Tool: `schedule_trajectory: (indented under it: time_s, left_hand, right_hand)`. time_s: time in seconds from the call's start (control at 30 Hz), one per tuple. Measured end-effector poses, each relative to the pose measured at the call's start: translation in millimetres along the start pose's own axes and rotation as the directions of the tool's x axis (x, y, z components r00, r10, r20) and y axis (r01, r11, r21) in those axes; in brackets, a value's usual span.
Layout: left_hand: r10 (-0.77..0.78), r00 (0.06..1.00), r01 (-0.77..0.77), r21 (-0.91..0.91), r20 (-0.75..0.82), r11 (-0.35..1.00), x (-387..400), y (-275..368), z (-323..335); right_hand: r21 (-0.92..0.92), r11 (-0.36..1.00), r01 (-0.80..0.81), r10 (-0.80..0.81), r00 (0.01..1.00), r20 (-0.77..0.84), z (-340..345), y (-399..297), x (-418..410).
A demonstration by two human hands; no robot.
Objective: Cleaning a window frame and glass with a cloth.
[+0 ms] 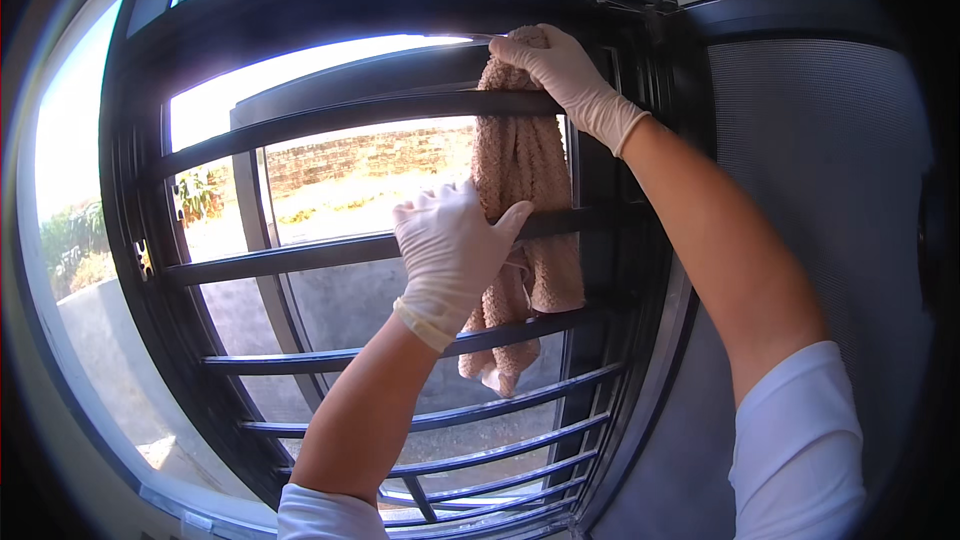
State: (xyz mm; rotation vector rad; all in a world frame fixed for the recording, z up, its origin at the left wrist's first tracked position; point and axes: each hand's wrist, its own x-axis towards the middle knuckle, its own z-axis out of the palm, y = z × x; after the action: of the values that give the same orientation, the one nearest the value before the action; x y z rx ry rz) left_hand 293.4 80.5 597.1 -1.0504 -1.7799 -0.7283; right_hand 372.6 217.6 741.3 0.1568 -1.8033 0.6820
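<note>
A brown fluffy cloth [523, 157] hangs down on the far side of several dark metal window bars [337, 249]. My right hand [566, 75], in a white glove, grips the bunched top of the cloth above the uppermost bar. My left hand [454, 247], gloved too, rests at the second bar with the thumb spread from the fingers, just left of the cloth. Its palm side is hidden, so whether it grips the bar does not show. The cloth's lower end reaches below the third bar.
A dark window frame [131, 165] surrounds the bars. At the right stands a mesh screen panel [810, 165]. An open window sash [259, 202] lies beyond the bars, with a grey wall [345, 307] and a brick wall [367, 157] outside.
</note>
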Motion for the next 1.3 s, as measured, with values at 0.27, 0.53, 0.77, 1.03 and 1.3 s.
schedule_trajectory:
  time_s: [0.27,0.53,0.77,1.03,1.3]
  left_hand:
    - [0.082,0.963,0.021,-0.379,0.256,0.925,53.0,57.4,15.1]
    - [0.041,0.988,0.069,-0.653,0.152,0.754,70.3,69.7,47.1]
    - [0.042,0.936,0.057,-0.269,0.349,0.962,53.7,2.2,-26.8]
    - [-0.156,0.987,0.154,0.044,0.048,0.987,-15.5,-153.2,-121.0]
    - [-0.216,0.927,0.293,0.228,-0.308,0.929,-70.0,-252.7,-182.0]
  right_hand:
    - [-0.778,0.621,0.095,-0.137,0.991,0.012,-95.6,-26.0,-8.8]
    - [-0.900,0.409,0.151,-0.032,0.988,0.152,-112.2,-64.7,-35.8]
    - [-0.829,0.402,0.389,-0.168,0.921,0.351,-56.5,-50.8,-63.8]
    - [-0.547,0.580,0.604,-0.412,0.796,0.443,159.0,-104.7,-58.6]
    - [-0.357,0.743,0.566,-0.471,0.821,0.323,316.6,-135.6,-29.5]
